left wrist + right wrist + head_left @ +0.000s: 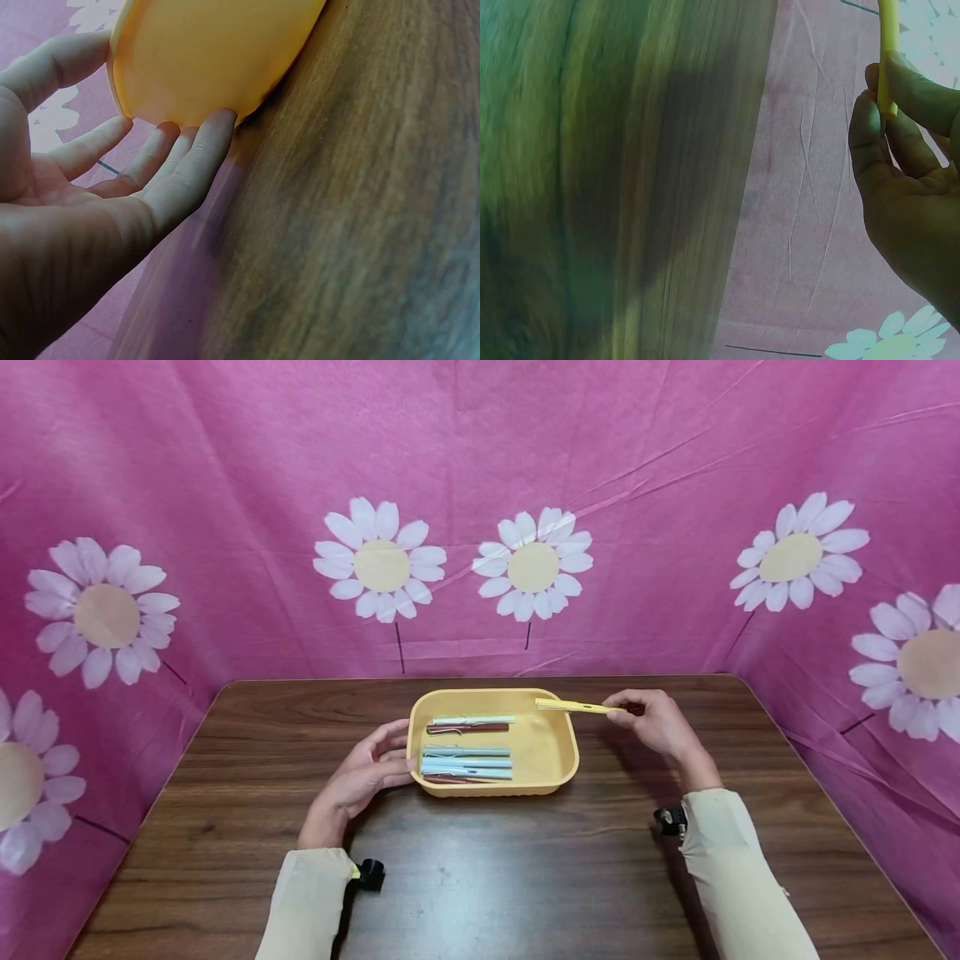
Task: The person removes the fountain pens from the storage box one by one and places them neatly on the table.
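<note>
A yellow plastic tray [543,747] stands on the table with several pens lying side by side in its left part. Among them are a pale green pen [491,720], a dark red pen [487,727], a grey-blue pen [480,752] and a light blue pen [476,763]. My left hand [367,768] rests its extended fingertips against the tray's left end wall, which the left wrist view shows close up [202,67]. Thumb and fingers of my right hand [660,727] pinch a yellow pen [573,706] by one end. Its other end reaches over the tray's right back rim.
The brown wooden table [480,877] extends around the tray. Behind it and at both sides hangs a pink cloth [637,635] with large white daisies. A small black camera [370,875] sits at the left wrist, another [670,820] at the right.
</note>
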### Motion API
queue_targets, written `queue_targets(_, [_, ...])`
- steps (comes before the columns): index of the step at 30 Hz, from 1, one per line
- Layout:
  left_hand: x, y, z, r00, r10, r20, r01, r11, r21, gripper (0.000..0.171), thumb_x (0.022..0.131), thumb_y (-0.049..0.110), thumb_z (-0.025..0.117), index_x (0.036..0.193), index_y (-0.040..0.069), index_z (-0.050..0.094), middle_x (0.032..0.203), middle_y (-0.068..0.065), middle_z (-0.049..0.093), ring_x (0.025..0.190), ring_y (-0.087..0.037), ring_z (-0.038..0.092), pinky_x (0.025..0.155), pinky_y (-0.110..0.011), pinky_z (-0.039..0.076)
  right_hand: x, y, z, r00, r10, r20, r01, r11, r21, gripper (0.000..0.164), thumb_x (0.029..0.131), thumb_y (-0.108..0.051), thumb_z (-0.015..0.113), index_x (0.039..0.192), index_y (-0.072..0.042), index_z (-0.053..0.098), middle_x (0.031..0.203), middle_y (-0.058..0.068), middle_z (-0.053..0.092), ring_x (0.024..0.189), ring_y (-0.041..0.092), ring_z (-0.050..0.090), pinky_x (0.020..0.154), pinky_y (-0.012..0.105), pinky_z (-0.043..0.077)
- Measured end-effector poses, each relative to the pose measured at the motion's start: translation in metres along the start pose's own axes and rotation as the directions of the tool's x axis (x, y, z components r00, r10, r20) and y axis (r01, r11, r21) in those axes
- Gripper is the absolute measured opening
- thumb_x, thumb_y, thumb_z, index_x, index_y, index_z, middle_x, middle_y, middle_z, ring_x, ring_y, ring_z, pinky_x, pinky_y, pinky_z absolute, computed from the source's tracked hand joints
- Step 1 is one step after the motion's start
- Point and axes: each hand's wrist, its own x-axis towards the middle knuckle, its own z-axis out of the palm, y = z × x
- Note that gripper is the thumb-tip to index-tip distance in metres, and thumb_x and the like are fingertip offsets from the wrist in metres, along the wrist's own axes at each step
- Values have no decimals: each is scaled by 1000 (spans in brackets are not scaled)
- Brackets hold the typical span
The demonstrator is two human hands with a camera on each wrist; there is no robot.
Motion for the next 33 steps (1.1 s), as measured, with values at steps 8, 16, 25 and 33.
queue_targets(8, [0, 0, -1, 1000, 27, 14, -28, 999, 26, 77, 89, -10, 65, 155, -5, 25, 147, -38, 32, 118, -32, 59, 90, -39, 59, -1, 9, -8, 1000, 3, 7, -3, 1000, -7, 11, 92, -5, 73, 102, -2, 76, 90, 11, 70, 73, 18, 52, 60, 22, 43])
queue_targets(16, [2, 1, 1, 1000, 1, 4, -1, 1000, 5, 75, 90, -14, 60, 155, -4, 25, 148, -37, 32, 121, -35, 57, 90, -39, 59, -2, 22, -14, 1000, 4, 9, -5, 1000, 13, 12, 93, -4, 72, 104, 0, 75, 90, 12, 69, 75, 18, 52, 60, 21, 44])
queue_targets(25, [1, 1, 1, 1000, -4, -3, 4, 1000, 9, 75, 90, -13, 60, 155, -3, 26, 149, -37, 31, 120, -33, 58, 90, -38, 59, -4, 35, -19, 1000, -6, -22, 8, 998, 58, 12, 93, -1, 71, 103, 3, 75, 92, 15, 70, 75, 16, 53, 59, 20, 45])
queue_targets(33, [0, 1, 0, 1000, -2, -8, 2, 1000, 7, 75, 90, -14, 61, 156, -3, 25, 148, -36, 32, 120, -34, 58, 91, -39, 59, -6, 49, -27, 999, 35, -7, -34, 997, 65, 14, 95, -4, 70, 107, 3, 74, 92, 13, 69, 74, 13, 51, 59, 21, 45])
